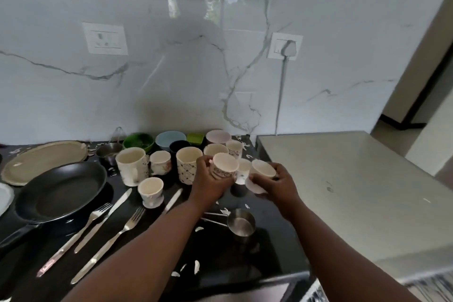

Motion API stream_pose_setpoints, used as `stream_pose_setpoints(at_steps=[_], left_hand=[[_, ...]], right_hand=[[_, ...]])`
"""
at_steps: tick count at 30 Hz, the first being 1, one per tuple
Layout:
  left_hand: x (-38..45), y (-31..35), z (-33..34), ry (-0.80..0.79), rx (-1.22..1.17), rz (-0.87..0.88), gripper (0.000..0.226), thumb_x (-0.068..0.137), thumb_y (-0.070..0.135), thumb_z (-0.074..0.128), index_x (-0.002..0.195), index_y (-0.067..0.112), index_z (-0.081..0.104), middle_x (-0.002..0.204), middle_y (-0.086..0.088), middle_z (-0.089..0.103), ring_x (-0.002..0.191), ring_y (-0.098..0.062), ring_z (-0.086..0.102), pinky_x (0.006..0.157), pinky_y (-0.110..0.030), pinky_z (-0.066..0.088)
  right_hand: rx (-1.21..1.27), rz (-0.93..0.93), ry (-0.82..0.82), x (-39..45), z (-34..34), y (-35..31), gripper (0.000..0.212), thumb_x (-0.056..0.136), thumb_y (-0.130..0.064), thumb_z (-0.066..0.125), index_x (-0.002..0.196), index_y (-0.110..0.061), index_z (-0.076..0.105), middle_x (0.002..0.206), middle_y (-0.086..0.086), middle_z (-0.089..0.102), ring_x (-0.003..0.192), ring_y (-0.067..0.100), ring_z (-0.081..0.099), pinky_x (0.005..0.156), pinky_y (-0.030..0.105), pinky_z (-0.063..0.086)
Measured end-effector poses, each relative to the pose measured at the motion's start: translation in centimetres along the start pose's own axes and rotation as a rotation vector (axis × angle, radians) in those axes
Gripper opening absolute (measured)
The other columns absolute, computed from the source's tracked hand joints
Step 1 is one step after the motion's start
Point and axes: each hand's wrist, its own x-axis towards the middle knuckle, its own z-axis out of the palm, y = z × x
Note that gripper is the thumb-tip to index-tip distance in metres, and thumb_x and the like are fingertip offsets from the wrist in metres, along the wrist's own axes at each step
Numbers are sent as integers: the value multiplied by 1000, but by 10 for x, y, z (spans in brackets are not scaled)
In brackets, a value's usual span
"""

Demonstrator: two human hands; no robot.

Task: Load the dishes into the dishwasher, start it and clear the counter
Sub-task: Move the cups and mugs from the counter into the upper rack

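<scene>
The worktop (220, 260) is black polished stone, glossy with pale flecks. The wall (171, 81) behind is glossy white marble-look slab with grey veins, mirror-smooth. The frying pan (61, 191) at left has a matt black non-stick coat. The forks (107, 243) and knives (103, 223) are bright polished steel, as is the small measuring cup (241, 224) near the middle. The cups (187, 164) look like glazed ceramic, cream and smooth. The oval tray (44, 159) at far left has a dull, brushed metal look.
</scene>
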Motion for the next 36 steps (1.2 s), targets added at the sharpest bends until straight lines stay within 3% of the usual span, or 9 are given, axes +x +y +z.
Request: stream_pose_setpoints(at_steps=[5, 8, 11, 14, 20, 24, 27, 31, 36], left_hand=[[-27, 18, 54, -192, -111, -9, 71, 60, 16, 91, 112, 22, 43, 107, 3, 61, 93, -4, 63, 79, -22, 53], [-50, 28, 95, -271, -185, -38, 63, 64, 9, 89, 108, 26, 47, 101, 5, 64, 77, 10, 63, 71, -13, 51], [-77, 42, 136, -351, -262, -90, 69, 59, 13, 91, 114, 15, 51, 100, -2, 67, 79, -1, 64, 75, -20, 52], [-107, 55, 178, -474, -274, -83, 66, 51, 31, 87, 108, 25, 54, 94, 5, 68, 77, 0, 64, 74, -19, 53], [-172, 77, 267, -710, -122, -48, 74, 50, 52, 80, 116, 34, 52, 105, 11, 67, 93, -3, 66, 84, -27, 56], [-232, 87, 330, -876, -23, 3, 76, 54, 53, 79, 121, 36, 49, 102, 10, 69, 86, -3, 67, 76, -24, 56], [-268, 80, 364, -973, 70, 8, 79, 59, 46, 82, 127, 25, 48, 105, 2, 70, 90, -14, 69, 77, -34, 58], [-285, 50, 376, -1060, 143, -26, 77, 66, 37, 87, 129, 23, 44, 107, -2, 65, 83, -11, 69, 58, -21, 56], [-276, -11, 366, -1032, 407, -153, 78, 69, 40, 84, 128, 27, 36, 109, -3, 61, 81, -15, 68, 59, -25, 58]], right_hand=[[22, -19, 180, -42, -57, 8, 60, 66, -10, 88, 114, -22, 54, 104, 4, 64, 89, 16, 66, 67, 29, 58], [26, 1, 297, -61, -102, 12, 71, 66, -9, 88, 120, -19, 44, 108, 5, 58, 93, 17, 64, 77, 39, 58], [87, 32, 379, -80, -154, 19, 61, 70, -10, 85, 116, -12, 46, 107, 10, 62, 89, 17, 65, 74, 38, 58], [207, 70, 458, -103, -207, 29, 51, 72, -11, 83, 112, -12, 51, 108, 11, 64, 92, 21, 66, 79, 41, 57], [439, 158, 540, -152, -312, 55, 51, 66, -15, 82, 110, -11, 56, 97, 9, 68, 91, 26, 64, 68, 37, 58], [499, 222, 610, -183, -375, 81, 48, 67, -12, 82, 106, -17, 56, 95, 8, 73, 83, 26, 71, 63, 40, 59], [525, 282, 671, -203, -409, 110, 45, 71, -10, 82, 105, -20, 55, 92, 7, 75, 74, 22, 73, 55, 33, 56], [434, 423, 653, -227, -431, 152, 73, 64, -18, 89, 122, -1, 49, 107, 21, 66, 79, 27, 69, 55, 30, 54], [361, 546, 521, -240, -420, 201, 61, 61, -17, 86, 107, -17, 45, 106, 19, 62, 86, 28, 67, 58, 31, 55]])
